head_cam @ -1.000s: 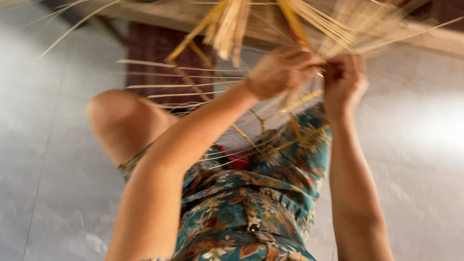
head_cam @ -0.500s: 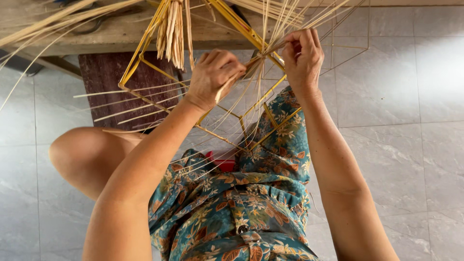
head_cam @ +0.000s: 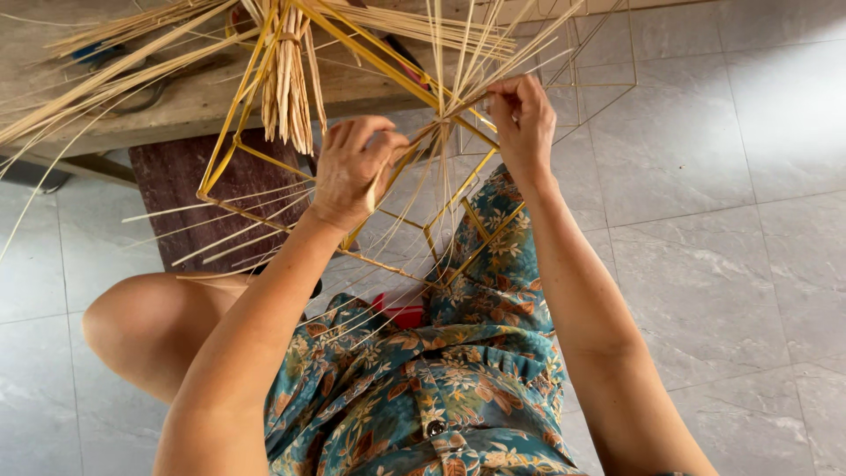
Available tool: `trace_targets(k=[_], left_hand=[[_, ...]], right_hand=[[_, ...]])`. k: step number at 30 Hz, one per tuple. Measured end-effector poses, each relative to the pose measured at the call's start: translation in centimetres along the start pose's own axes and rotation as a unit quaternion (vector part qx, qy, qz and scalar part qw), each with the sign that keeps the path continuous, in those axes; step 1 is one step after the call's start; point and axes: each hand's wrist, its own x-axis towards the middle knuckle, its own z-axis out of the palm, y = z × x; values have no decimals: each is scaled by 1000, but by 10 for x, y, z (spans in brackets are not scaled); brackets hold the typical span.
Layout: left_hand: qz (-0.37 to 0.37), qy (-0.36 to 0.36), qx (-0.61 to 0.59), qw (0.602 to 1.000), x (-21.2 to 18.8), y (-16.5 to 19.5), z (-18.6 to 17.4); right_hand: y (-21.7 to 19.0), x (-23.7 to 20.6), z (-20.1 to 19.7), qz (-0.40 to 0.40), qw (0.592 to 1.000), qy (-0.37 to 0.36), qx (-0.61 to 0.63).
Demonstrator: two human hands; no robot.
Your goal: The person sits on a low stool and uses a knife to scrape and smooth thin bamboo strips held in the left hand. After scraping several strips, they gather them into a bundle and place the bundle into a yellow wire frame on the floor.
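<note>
Straw strips (head_cam: pixel 458 62) pinched by both hands' closed fingers at a mostly bare yellow wire frame (head_cam: pixel 264 150); left hand (head_cam: pixel 352 172), right hand (head_cam: pixel 522 123).

both hands (head_cam: pixel 352 172) (head_cam: pixel 522 119) raised, fingers curled and pinching.

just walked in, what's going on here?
A seated person in a floral garment works pale straw strands onto a yellow wire frame held over the lap. The left hand grips the frame and strands near its middle; the right hand pinches a fan of strands at a joint. A tied straw bundle hangs inside the frame, and loose straw lies on the wooden bench behind.
</note>
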Motion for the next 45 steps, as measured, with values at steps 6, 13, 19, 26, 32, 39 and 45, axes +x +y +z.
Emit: trace_targets(k=[6, 13, 19, 26, 32, 39, 45], left_hand=[[-83, 14, -87, 993, -25, -2, -24], [-142, 45, -100, 984, -48, -14, -59], [-180, 114, -122, 969, -59, -14, -95], [-193, 307, -173, 916, -88, 11, -176], [-181, 461, -47, 868, -124, 21, -225], [-248, 399, -92, 878, -145, 0, -215], [-309, 317, -186, 877, -152, -39, -174]], right_hand=[[24, -52, -36, 52, 996, -60, 35], [41, -106, -36, 63, 993, 11, 95], [52, -105, -37, 178, 975, -65, 113], [58, -113, -96, 196, 935, 6, 296], [54, -97, -158, 127, 921, 132, 343], [62, -74, -199, 75, 866, 224, 440], [77, -29, -228, 82, 860, 228, 449]])
